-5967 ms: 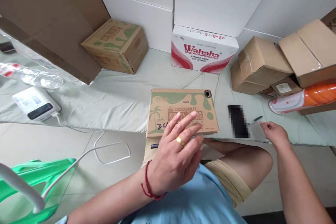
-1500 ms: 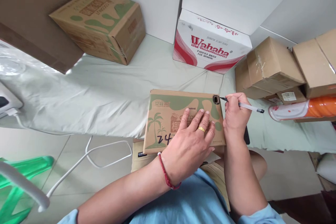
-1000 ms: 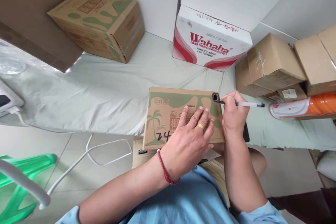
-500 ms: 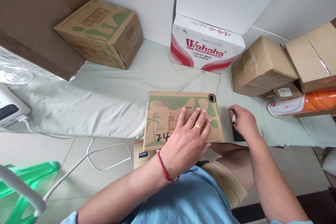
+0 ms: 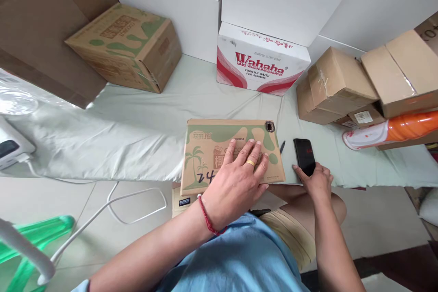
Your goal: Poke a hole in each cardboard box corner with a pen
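Observation:
A flat cardboard carton [image 5: 200, 178] with green shapes, palm trees and handwritten black digits lies at the table's front edge. My left hand [image 5: 239, 175] rests on top of it, fingers stretched and spread, covering part of the print. In the carton's far right corner is a dark-edged round hole [image 5: 270, 126]. To the right, a black smartphone [image 5: 304, 155] lies screen up, and my right hand [image 5: 316, 181] holds its near end, thumb on the left and fingers on the right. Between carton and phone lies a dark pen [image 5: 282, 147], partly hidden by the carton.
A coconut carton [image 5: 150, 61] and a white-and-red Wahaha box [image 5: 262, 64] stand at the back. Brown boxes [image 5: 337, 82] and an orange-and-white cylinder [image 5: 404, 130] are on the right. A white device [image 5: 13, 146] with a cable sits left, above a green stool-like object [image 5: 37, 237].
My right hand has let go of the pen, which now lies beside the carton. That hand has moved nearer to me, onto the phone. My left hand stays on the carton.

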A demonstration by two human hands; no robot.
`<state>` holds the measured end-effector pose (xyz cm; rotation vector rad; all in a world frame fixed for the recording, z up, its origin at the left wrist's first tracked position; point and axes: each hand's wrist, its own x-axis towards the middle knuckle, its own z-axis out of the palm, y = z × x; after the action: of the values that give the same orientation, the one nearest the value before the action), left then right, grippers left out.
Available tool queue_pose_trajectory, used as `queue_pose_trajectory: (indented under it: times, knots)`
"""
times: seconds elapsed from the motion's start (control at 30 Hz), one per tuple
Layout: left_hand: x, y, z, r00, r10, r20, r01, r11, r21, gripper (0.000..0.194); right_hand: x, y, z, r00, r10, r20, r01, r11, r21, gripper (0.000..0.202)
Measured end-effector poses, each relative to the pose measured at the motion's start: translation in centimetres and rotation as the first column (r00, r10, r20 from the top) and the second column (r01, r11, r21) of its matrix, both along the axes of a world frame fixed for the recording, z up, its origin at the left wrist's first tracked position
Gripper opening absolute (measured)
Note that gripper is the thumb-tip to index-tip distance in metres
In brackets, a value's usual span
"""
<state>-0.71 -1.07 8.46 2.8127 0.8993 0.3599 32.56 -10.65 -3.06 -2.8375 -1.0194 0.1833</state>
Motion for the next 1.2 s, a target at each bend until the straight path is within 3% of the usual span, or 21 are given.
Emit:
queue_pose_trajectory:
  times: [0.23,0.37,0.47,0.57,0.63,0.73,0.8,0.97,1.2]
  knots:
    - [-0.5,0.1,1.6,0.996,-0.030,-0.079,0.024,0.997,-0.080,0.065,0.2,2.3,0.2,0.999,-0.041,-0.019,0.041,0.999,0.014,0.101]
    - [-3.3,0.4,2.5,1.000,0.019,0.004,-0.018,0.996,-0.084,0.058,0.5,2.2,0.8,0.998,-0.047,-0.032,0.047,0.999,0.011,0.098]
    - [-6.0,0.0,2.2,0.989,0.110,0.103,-0.106,0.994,-0.042,0.049,0.4,1.3,1.5,0.999,-0.037,-0.037,0.038,0.999,0.025,0.096]
    - [-7.7,-0.9,1.2,0.966,0.162,0.203,-0.161,0.987,-0.022,0.043,-0.5,0.4,2.9,0.992,-0.066,-0.112,0.084,0.983,0.163,0.080]
    - [-8.2,-1.5,0.5,0.959,0.156,0.236,-0.157,0.987,-0.014,0.041,-1.9,0.1,4.3,0.965,-0.065,-0.255,0.149,0.934,0.325,0.070]
    - [-8.2,-1.9,-0.6,0.960,0.139,0.242,-0.151,0.988,0.029,0.041,-5.6,0.6,7.0,0.874,0.059,-0.483,0.203,0.858,0.472,0.069]
    - [-8.1,-1.9,-1.2,0.965,0.116,0.237,-0.137,0.988,0.075,0.040,-8.7,1.5,8.9,0.853,0.167,-0.495,0.134,0.846,0.516,0.069]
    - [-7.8,-1.7,-2.1,0.971,0.095,0.219,-0.130,0.981,0.146,0.033,-14.8,3.6,11.5,0.922,0.317,-0.223,-0.145,0.816,0.560,0.072]
    - [-7.4,-1.9,-2.3,0.965,0.130,0.227,-0.172,0.969,0.176,0.032,-16.0,4.5,11.3,0.944,0.321,-0.074,-0.243,0.831,0.500,0.074]
